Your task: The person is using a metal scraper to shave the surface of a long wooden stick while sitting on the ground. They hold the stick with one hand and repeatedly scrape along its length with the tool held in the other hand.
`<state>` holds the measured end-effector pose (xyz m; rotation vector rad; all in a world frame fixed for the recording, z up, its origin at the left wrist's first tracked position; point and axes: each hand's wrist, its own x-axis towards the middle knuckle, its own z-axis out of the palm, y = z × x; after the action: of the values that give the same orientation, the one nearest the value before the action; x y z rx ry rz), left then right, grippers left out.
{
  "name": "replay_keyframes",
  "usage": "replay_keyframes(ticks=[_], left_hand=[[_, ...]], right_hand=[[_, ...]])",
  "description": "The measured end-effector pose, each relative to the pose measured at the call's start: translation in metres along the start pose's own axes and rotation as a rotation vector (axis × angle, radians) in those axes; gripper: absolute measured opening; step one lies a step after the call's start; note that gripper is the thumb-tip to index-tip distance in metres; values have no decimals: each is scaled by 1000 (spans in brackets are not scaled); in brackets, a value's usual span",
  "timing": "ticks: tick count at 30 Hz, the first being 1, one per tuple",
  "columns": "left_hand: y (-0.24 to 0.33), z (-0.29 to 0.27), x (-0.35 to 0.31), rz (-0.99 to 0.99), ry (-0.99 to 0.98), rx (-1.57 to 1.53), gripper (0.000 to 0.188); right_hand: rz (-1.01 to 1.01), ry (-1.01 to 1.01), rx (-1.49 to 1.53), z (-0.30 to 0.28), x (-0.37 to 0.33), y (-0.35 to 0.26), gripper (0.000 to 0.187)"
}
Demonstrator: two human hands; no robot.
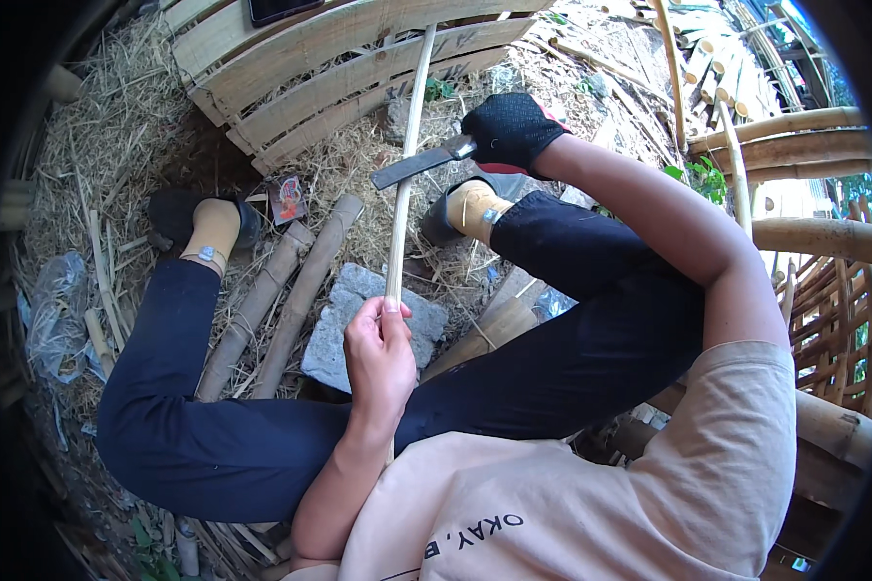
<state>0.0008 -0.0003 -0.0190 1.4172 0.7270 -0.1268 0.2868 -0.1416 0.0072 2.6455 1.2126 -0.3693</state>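
My left hand [379, 353], bare, grips the near end of a long thin bamboo strip [407, 155] that runs away from me up to a slatted bamboo panel [329, 68]. My right hand [510, 129], in a black glove, holds a dark flat-bladed knife [419, 163]. The blade lies across the strip about midway along it, touching its right edge. I sit with my legs in dark trousers spread either side of the strip.
A grey stone block [344, 324] sits between my legs under the strip. Two bamboo poles [281, 300] lie to its left on straw-covered ground. Thick bamboo poles [804, 145] are stacked at the right. A clear plastic bag [53, 310] lies at the left.
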Motion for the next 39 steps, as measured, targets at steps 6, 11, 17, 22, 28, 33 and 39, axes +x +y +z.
replay_keyframes(ticks=[6,11,17,22,28,33,39], left_hand=[[-6,6,-11,2,-58,-11,27],[0,-1,-2,-38,-7,-67,26],[3,5,1,-59,-14,-108,24],[-4,5,2,-10,20,-5,24],[-8,7,0,39,40,125,24],[-10,6,2,75,43,164,24],[-6,8,-7,83,10,151,24]], right_hand=[[435,68,-49,1,7,103,28],[350,10,9,9,-18,98,28],[88,-77,311,-11,-23,-1,32],[-77,-153,208,-5,-34,-42,27],[-6,-54,74,-1,-13,-18,21],[14,-48,-1,6,-1,4,21],[201,87,-81,-3,14,60,23]])
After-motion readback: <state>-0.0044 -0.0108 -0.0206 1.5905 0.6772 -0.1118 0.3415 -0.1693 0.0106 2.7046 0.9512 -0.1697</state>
